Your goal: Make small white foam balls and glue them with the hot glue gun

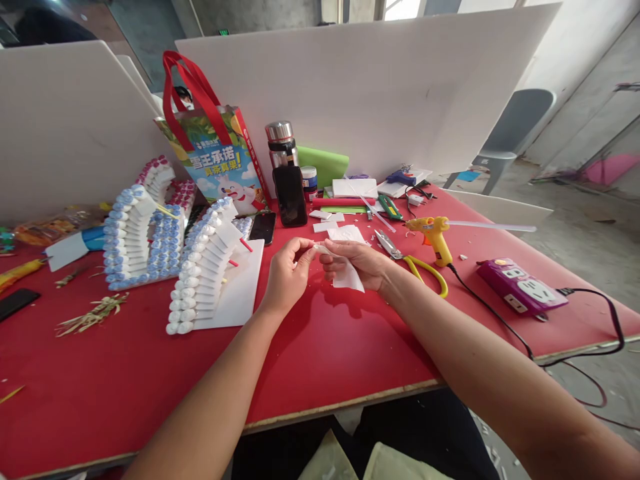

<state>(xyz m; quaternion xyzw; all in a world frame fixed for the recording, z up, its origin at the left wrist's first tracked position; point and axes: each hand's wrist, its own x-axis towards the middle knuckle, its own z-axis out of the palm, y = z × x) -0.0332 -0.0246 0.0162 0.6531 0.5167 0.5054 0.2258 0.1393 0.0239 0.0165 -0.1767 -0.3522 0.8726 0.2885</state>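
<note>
Over the red table, my left hand and my right hand meet at a small piece of white paper. The thumb and fingers of my left hand pinch its upper left corner, which looks twisted or rolled. My right hand's fingers close on the same piece from the other side, and its loose end hangs below them. Just behind my hands lie more white paper pieces. To the left stands a curved white model with rows of white round tips, on a white board.
Scissors with yellow handles, a yellow glue gun and a purple power strip lie to the right. Behind are a thermos, a black phone and a shopping bag. Another blue-tipped model stands left.
</note>
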